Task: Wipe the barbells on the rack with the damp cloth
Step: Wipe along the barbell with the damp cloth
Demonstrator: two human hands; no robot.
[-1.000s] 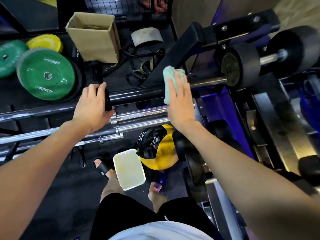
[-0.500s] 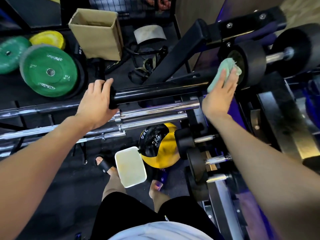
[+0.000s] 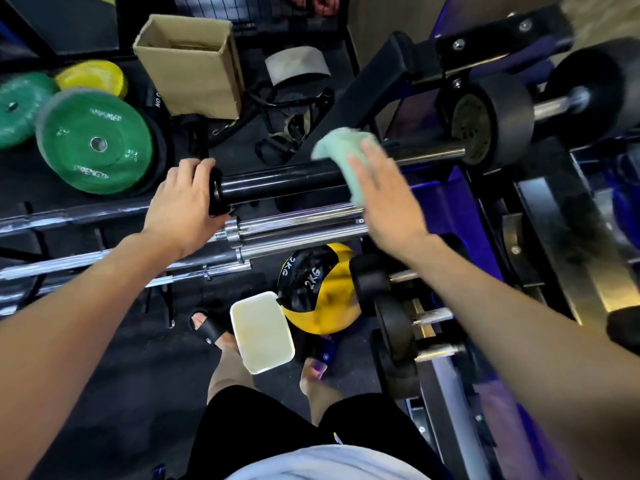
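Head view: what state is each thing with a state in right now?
Black barbell sleeve: horizontal, gripped at its end by the left hand.
Green cloth: draped on the sleeve, pressed by the right hand, blurred.
Cardboard box: open.
White container: lidless, on floor.

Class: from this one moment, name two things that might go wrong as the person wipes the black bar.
1. The right hand presses the cloth with flat fingers, not gripping it, so the cloth might slip off the black bar.
2. The tub sits on the floor between the feet; a step might tip it.
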